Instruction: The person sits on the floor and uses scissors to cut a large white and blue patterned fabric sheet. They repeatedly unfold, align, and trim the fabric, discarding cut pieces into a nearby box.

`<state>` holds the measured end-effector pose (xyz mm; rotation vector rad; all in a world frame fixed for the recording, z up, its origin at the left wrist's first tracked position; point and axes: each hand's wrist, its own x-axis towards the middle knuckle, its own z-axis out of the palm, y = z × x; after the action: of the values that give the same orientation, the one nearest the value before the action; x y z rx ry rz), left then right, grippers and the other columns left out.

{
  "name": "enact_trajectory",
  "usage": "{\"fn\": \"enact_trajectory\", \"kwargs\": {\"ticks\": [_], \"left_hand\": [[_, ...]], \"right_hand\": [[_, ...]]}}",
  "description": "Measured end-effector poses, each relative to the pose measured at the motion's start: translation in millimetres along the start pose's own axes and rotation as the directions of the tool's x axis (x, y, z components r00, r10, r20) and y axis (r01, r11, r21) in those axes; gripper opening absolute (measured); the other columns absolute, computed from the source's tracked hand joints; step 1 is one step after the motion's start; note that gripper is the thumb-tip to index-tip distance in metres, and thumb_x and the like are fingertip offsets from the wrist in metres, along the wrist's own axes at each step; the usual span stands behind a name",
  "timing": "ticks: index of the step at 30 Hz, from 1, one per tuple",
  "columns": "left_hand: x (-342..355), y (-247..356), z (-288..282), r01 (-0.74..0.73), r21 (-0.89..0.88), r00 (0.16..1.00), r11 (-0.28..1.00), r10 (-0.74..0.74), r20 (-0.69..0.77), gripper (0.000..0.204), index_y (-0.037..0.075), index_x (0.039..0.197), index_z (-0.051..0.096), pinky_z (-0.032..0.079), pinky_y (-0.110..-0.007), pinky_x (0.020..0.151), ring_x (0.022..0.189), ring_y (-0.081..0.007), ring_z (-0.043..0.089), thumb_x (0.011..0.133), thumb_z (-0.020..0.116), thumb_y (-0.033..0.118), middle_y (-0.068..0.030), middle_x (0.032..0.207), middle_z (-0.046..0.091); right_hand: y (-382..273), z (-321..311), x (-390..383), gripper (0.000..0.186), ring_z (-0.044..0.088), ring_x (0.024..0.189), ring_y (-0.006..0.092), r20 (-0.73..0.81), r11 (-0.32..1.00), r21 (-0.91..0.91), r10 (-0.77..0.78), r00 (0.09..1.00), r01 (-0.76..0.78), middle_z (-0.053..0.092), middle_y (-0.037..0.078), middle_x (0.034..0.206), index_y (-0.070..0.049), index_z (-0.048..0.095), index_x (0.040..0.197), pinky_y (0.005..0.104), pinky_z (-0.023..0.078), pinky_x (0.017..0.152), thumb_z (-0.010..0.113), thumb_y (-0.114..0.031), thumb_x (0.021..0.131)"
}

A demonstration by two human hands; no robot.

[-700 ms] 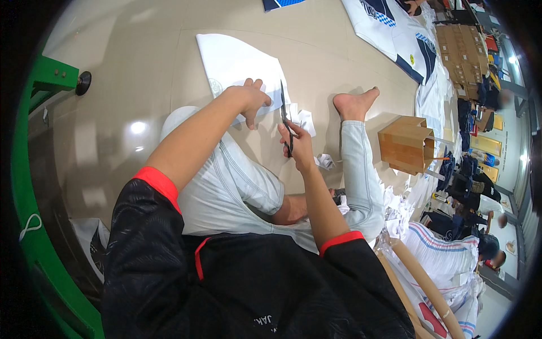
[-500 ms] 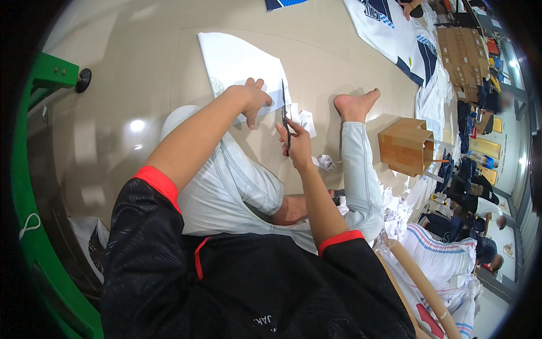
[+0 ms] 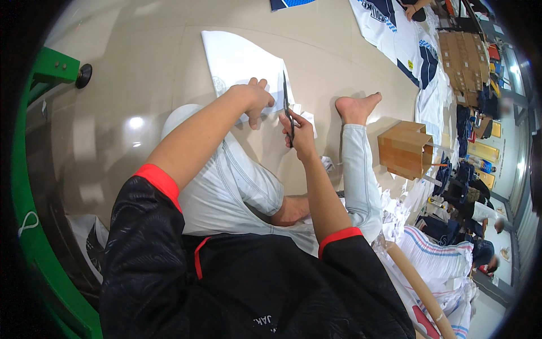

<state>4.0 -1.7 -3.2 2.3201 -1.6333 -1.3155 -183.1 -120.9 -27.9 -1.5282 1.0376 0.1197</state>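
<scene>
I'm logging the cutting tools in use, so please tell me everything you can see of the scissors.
The scissors are long and slim, with dark, metallic-looking blades and black handles. The right hand grips them by the handles, fingers partly covering these. They point away from the person, the visible blade lying along the right-hand part of the white sheet. How far the blades are open is unclear.

A glossy beige tiled floor [image 3: 141,62] reflects bright light [image 3: 135,122]; a green metal frame [image 3: 56,66] with a round black foot [image 3: 83,75] stands at left, a pale wall [image 3: 512,141] at far right.
</scene>
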Motion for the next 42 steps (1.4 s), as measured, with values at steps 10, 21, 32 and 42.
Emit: {"fn": "enact_trajectory", "kwargs": {"ticks": [10,21,32,42], "left_hand": [[-4,2,-3,0.004,-0.009,1.000,1.000,-0.004,0.005,0.091,0.024,0.142,0.054,0.046,-0.047,0.104,0.132,-0.0371,0.035,0.060,0.093,0.027,-0.0138,0.142,0.037],[-1,2,-3,0.028,-0.033,0.999,0.999,-0.027,0.028,0.089,0.027,0.140,0.055,0.049,-0.051,0.100,0.137,-0.0330,0.032,0.060,0.093,0.027,-0.0087,0.145,0.037],[0,1,0,0.001,-0.027,1.000,1.000,0.000,0.007,0.086,0.026,0.138,0.058,0.047,-0.048,0.103,0.133,-0.0369,0.035,0.059,0.093,0.028,-0.0133,0.142,0.038],[3,-6,-1,0.272,-0.078,0.937,0.959,-0.282,-0.207,0.098,0.025,0.148,0.042,0.041,-0.071,0.100,0.142,-0.0407,0.027,0.063,0.091,0.029,-0.0158,0.152,0.029]], "right_hand": [[-11,3,3,0.070,0.050,0.046,0.0083,0.022,0.996,0.083,0.030,0.999,-0.031,0.056,0.001,0.069,-0.002,0.059,0.135,0.0244,0.039,0.040,0.078,-0.046,0.085],[-15,8,19,0.063,0.049,0.048,0.0074,0.018,0.999,0.033,-0.019,1.000,0.019,0.055,-0.001,0.070,-0.004,0.062,0.130,0.0241,0.040,0.042,0.078,-0.045,0.085],[-29,5,36,0.074,0.049,0.047,0.0091,0.017,0.996,-0.049,-0.078,0.997,0.079,0.055,0.001,0.067,0.001,0.058,0.135,0.0253,0.038,0.041,0.079,-0.048,0.083],[33,21,-27,0.060,0.046,0.045,0.0099,-0.310,0.874,0.479,0.086,0.947,0.077,0.051,0.001,0.068,0.000,0.046,0.139,0.0275,0.037,0.040,0.068,-0.035,0.095]]}}
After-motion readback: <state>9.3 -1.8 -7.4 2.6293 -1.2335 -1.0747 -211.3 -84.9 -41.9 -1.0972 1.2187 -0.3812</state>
